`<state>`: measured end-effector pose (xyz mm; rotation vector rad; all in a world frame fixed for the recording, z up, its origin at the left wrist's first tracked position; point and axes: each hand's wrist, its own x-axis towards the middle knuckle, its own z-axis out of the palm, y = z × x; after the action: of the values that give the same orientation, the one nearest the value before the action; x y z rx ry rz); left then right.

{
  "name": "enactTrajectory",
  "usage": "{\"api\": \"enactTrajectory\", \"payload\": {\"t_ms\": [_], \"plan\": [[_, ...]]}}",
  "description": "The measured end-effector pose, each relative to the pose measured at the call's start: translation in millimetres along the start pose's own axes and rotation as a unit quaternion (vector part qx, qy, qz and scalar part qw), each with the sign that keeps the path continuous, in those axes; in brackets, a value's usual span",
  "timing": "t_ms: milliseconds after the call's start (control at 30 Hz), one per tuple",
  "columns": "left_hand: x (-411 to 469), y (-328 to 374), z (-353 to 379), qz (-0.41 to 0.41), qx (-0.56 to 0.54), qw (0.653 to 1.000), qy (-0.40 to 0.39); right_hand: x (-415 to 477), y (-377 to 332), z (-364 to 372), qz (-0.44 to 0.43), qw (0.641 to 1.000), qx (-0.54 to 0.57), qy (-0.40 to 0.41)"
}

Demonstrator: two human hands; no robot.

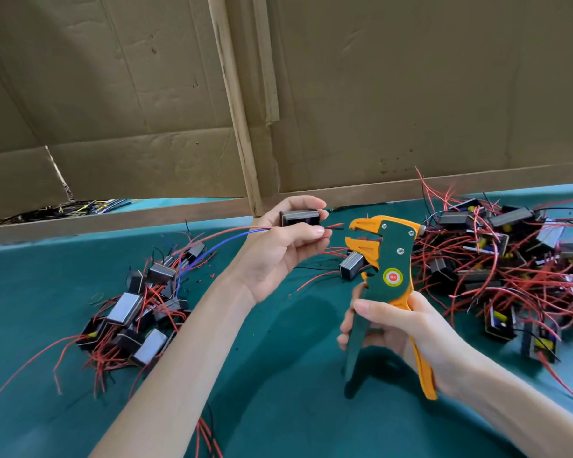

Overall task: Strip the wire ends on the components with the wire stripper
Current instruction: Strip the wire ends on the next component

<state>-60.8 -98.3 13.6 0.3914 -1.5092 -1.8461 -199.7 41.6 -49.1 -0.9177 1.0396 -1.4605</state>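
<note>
At the far left, behind a low brown cardboard strip (pixel 113 223), lies a heap of black and yellow wire offcuts (pixel 63 208). In front of it, on the teal cloth-covered table (pixel 278 375), sits a left-hand pile of small black box-shaped components with red leads (pixel 139 312). Toward the middle, the left hand (pixel 285 246) is raised above the cloth. Its fingers are curled round one small black rectangular component (pixel 300 218), and its thumb pinches the red and black wire ends (pixel 334 226) of that part against the fingers. A thin blue wire (pixel 225 241) and a red one trail back to the left from this hand. The pinched tips point right at the orange and dark green plastic wire stripper (pixel 387 276) and stop just short of its jaws, which stand apart. The stripper is held upright with its head at the top. The right hand (pixel 394 328) grips its two handles, fingers wrapped round the green one, the orange one lying in the palm, the thumb across the front. Just behind the stripper head a lone silver-faced black component (pixel 351 264) lies on the cloth. At the right is a larger tangle of black components and red wires (pixel 510 259). A creased brown cardboard wall (pixel 411 94) backs the table.
</note>
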Motion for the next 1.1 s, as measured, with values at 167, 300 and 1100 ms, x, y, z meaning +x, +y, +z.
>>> {"api": "enactTrajectory", "payload": {"t_ms": [167,300,1100], "plan": [[-1.1,0.1,3.5,-0.004,-0.015,1.000,0.000,0.6,-0.1,-0.8,0.000,1.000,0.005,0.001],[-1.8,0.2,6.4,-0.011,-0.021,1.000,0.007,0.2,-0.8,-1.4,-0.001,1.000,0.011,0.004],[-4.0,9.3,6.6,-0.081,0.059,0.995,0.012,3.7,1.8,-5.3,-0.007,1.000,-0.005,-0.022]]}}
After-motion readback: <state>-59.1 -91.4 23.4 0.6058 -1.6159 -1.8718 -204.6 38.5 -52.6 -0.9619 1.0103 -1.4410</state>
